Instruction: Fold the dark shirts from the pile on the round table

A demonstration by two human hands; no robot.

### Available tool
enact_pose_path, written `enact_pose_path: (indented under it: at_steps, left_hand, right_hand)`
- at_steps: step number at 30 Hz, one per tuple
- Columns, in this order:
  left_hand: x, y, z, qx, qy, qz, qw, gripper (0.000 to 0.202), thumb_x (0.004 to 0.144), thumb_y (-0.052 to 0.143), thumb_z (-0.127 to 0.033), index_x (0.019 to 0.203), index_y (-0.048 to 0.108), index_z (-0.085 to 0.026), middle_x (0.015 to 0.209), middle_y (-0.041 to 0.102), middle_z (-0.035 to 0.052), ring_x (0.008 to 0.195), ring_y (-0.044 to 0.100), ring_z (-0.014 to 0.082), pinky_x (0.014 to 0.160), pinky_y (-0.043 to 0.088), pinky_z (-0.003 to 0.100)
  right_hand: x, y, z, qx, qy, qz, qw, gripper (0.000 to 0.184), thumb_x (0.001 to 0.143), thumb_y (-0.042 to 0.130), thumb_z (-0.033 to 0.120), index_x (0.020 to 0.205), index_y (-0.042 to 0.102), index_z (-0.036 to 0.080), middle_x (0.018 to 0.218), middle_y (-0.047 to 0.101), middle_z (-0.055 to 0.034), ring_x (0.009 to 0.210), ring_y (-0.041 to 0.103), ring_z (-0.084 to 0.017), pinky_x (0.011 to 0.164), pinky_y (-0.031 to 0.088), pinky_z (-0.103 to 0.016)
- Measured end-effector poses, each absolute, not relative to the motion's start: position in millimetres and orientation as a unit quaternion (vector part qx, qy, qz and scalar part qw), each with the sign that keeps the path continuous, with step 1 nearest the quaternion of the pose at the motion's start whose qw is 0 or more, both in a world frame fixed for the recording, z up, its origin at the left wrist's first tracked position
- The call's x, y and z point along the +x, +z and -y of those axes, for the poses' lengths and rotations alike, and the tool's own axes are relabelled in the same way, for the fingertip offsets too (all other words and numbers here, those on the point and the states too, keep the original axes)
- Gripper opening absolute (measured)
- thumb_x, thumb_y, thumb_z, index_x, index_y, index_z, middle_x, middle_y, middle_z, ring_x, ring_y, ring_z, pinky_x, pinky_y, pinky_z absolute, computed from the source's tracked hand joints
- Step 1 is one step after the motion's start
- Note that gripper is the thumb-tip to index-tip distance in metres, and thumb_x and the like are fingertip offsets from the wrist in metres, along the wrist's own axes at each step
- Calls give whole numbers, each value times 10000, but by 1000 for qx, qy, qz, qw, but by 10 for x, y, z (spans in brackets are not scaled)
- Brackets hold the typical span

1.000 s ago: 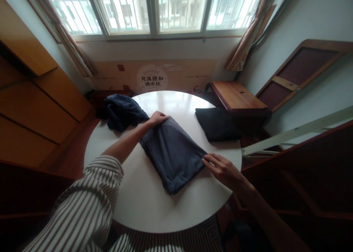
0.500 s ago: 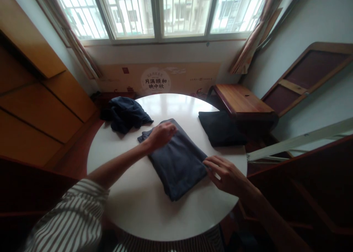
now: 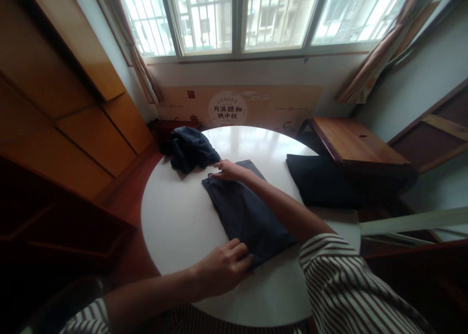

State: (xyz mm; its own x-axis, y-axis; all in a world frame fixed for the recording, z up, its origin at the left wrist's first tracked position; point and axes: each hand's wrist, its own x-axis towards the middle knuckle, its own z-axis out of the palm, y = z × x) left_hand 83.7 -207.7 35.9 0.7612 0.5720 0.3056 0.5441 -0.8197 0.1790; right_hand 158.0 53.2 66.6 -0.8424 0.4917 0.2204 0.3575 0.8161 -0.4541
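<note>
On the white round table lies a folded blue-grey cloth garment (image 3: 252, 212), laid at a slant and looking like trousers. Its near-left corner is gripped by my left hand (image 3: 228, 263), whose fingers are curled over the edge. My right hand (image 3: 228, 170) reaches across the garment to its far-left end, thumb and fingers closed at the edge there. The right forearm covers part of the cloth's right side. Just beyond the right fingertips rests a crumpled dark navy garment (image 3: 192, 148). A folded black garment (image 3: 321, 180) lies flat at the table's right side.
The round white table (image 3: 175, 217) fills the middle. A wooden side table (image 3: 351, 139) stands close behind its right edge. Orange-brown cabinets (image 3: 98, 153) line the left, and a pale rail (image 3: 413, 222) runs at the right. Windows are ahead.
My left hand has moved from the garment's far end to its near-left corner. My right hand has crossed from the right edge to the far-left end. The view has turned left.
</note>
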Motion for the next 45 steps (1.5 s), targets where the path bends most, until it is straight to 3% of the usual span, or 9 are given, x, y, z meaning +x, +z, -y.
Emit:
enact_pose_path:
  at_steps: [3,7,18,24,29,32,35,39,45]
  left_hand:
    - [837,344,2096,949,164,-269,-24,130,974,501,-155,915,611,-123,805,550,63,749,522,173,667,488,288]
    - [863,394,2070,956,179,-220,-74,158,982,522,-193,901,618,-97,766,527,55,709,504,155,620,459,279]
    - [1054,259,2159,977,112,-169,-72,122,903,585,-135,786,615,-115,807,554,87,695,525,179,560,420,304]
    - [822,591,1775,925,214,-300,88,326,1029,413,-309,871,656,-159,801,622,52,725,581,152,702,482,275]
    - [224,696,743,762,240,-595,91,342,968,513,-404,1099,664,-126,1119,662,156,1085,610,277,963,453,378]
    - [-66,624,260,691,160,-683,173,647,836,629,-590,1219,616,-69,1147,666,199,1084,626,323,909,475,359]
    - [-196,601,33,661,122,-692,262,707,655,750,-661,1077,689,-96,942,718,124,933,662,309,770,492,317]
    - [-233,610,-25,656,133,-615,418,550,543,847,-575,834,727,-124,769,700,46,821,655,252,710,492,294]
    - [-187,812,-191,620,256,-538,510,637,570,893,-415,1058,649,-86,783,688,45,688,646,172,659,529,309]
  right_hand:
    - [1387,515,-604,-206,217,941,159,250,937,631,335,1105,658,153,1067,663,-65,877,644,-174,790,554,-348]
    - [1306,406,-660,-188,232,937,182,76,850,700,184,841,752,129,844,672,-51,758,601,-144,756,493,-270]
    - [1108,445,-536,-218,279,914,199,35,768,790,212,778,770,185,826,679,-30,833,601,-165,785,441,-262]
    - [1724,675,-763,-390,300,844,215,367,755,816,357,1045,722,152,996,695,-84,887,631,-180,821,483,-287]
    - [2547,910,-983,-518,370,756,154,484,649,879,457,880,706,69,760,685,-116,721,658,-206,727,559,-343]
    - [2695,949,-972,-524,435,723,117,500,606,903,464,786,689,49,688,665,-107,655,654,-199,670,576,-337]
    - [2623,945,-937,-511,473,707,125,435,763,814,430,935,681,53,858,686,-106,761,667,-194,715,578,-335]
    - [2535,917,-873,-480,506,697,167,342,955,604,365,1231,590,163,1211,614,-78,1014,636,-222,844,557,-416]
    - [2765,1104,-891,-436,537,688,219,351,913,663,373,1171,625,137,1144,648,-83,977,649,-224,833,558,-398]
